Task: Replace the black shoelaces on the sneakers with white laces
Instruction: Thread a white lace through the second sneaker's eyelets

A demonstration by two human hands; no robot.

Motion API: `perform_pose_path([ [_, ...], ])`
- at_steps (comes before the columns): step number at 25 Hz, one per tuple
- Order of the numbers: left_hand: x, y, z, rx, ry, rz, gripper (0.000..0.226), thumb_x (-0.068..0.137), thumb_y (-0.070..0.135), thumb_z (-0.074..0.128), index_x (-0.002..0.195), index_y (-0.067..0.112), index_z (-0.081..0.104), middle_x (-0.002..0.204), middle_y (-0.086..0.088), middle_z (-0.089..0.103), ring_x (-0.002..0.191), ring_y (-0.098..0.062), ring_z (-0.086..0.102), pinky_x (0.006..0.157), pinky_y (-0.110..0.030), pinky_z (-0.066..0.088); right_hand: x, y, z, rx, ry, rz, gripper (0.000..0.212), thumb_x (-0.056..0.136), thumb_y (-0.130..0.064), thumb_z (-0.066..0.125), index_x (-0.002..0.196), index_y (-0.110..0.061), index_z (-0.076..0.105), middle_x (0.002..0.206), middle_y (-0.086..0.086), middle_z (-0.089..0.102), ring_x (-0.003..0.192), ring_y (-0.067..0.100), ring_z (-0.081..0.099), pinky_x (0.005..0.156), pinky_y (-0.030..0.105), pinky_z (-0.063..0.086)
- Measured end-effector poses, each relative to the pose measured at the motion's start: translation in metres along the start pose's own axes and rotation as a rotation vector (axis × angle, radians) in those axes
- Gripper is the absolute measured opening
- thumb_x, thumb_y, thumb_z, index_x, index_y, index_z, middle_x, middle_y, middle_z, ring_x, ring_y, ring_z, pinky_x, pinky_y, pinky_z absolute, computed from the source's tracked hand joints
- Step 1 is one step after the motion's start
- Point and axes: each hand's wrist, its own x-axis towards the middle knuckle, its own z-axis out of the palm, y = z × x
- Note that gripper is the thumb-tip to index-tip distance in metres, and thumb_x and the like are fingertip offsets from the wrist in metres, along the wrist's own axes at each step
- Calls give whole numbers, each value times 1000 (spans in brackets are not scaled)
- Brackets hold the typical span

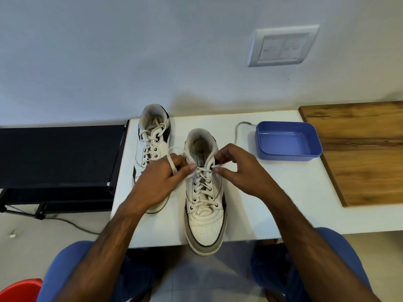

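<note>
Head view. Two white sneakers stand on a white table (283, 214) at centre frame, toes toward the person. The near sneaker (205, 214) sits at centre, its toe over the table's front edge; the far sneaker (152, 136) stands just left and further back, partly hidden by the left wrist. Both carry white laces through every eyelet that shows; no black lace is visible anywhere.

Left hand (165, 177): fingers closed, pinching a loop of the white lace (202, 188) beside the left top eyelets, with the loop arching over the knuckles. Right hand (237, 171): thumb and forefinger pinched on the other lace end at the top right eyelet. Judgement: lacing nearly complete on this shoe, top eyelet or knot in hand.

Handling, judged: the lace is a flat woven cord, soft, light and limp, with some friction in the eyelets; best gripped close to the tip or just beside the eyelet so it does not buckle. The sneaker looks like smooth, creased leather with a firm rubber sole, stiff enough to stay put under a light pull.

Right of centre, a blue tray (287, 153), shallow, rounded, plastic-looking, nothing visible inside. A wooden board (359, 153) lies at right.
</note>
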Motion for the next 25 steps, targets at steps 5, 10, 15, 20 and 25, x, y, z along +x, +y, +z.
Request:
perform_pose_path([
  [5, 4, 0, 1, -52, 16, 39, 26, 98, 36, 61, 73, 34, 53, 76, 15, 60, 74, -5, 55, 65, -22, 40, 0, -4, -3, -27, 18, 30, 15, 92, -20, 74, 105, -24, 66, 78, -9, 65, 83, 11, 62, 77, 30, 50],
  [10, 3, 4, -5, -58, 34, 38, 41, 99, 22, 63, 71, 51, 57, 75, 28, 62, 72, 2, 58, 64, -12, 37, 2, -2, -9, -76, -5, 16, 21, 96, -19, 69, 112, -31, 75, 91, -11, 66, 83, 9, 62, 77, 26, 49],
  [15, -5, -1, -21, -190, -46, -78, 29, 98, 35, 62, 75, 18, 62, 65, -3, 59, 60, -20, 53, 61, -36, 43, -3, 0, -27, -97, -93, 149, 28, 98, -44, 62, 80, -23, 70, 61, -6, 56, 53, 6, 46, 56, 22, 38],
  [20, -19, 25, -43, -181, 136, -66, 23, 98, 36, 61, 78, 28, 68, 69, 7, 66, 65, -9, 61, 64, -30, 47, -17, -31, -54, 434, 33, 91, 39, 98, -33, 63, 74, -4, 56, 70, 2, 56, 76, 14, 56, 80, 31, 47],
  [25, -13, 77, -80, -194, 264, 7, 15, 98, 34, 64, 88, 30, 74, 68, 7, 68, 55, -12, 59, 52, -24, 46, -8, -90, -55, 653, -31, 2, 23, 104, -19, 53, 89, -10, 67, 117, 10, 72, 116, 19, 65, 105, 35, 49],
])
